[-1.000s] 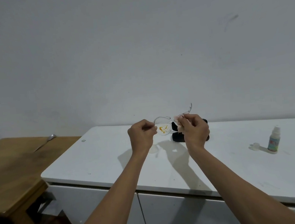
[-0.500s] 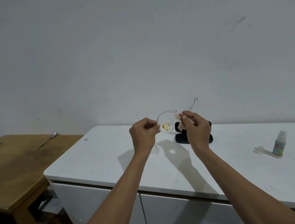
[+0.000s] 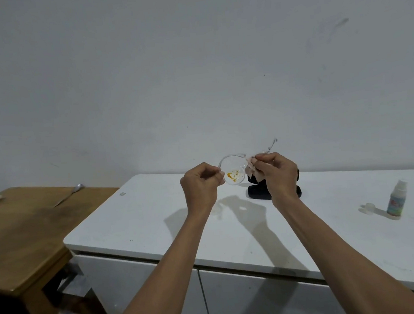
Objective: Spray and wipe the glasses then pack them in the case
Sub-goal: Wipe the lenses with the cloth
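I see the glasses (image 3: 234, 172) held up in the air above the bench (image 3: 156, 223), clear-framed, with orange specks on the lens that faces me. My left hand (image 3: 199, 186) pinches the frame at that lens's outer edge, fingers curled around it. My right hand (image 3: 276, 173) grips a pale cloth (image 3: 252, 171) bunched against the other lens, which it hides; one temple arm sticks up past the knuckles. Directly beneath my right hand sits the black case (image 3: 256, 192) on the bench, partly hidden, so I cannot tell whether it is open. Well off to the right stand the spray bottle (image 3: 397, 199) and its loose cap (image 3: 368, 208) just beside it.

I judge the wiping to be midway, with the dirty lens not yet done. The risks I watch: rubbing gritty specks dry could scratch the lens; a two-handed twist on so thin a frame could bend the bridge; a slack pinch could drop the glasses onto the case or bench.
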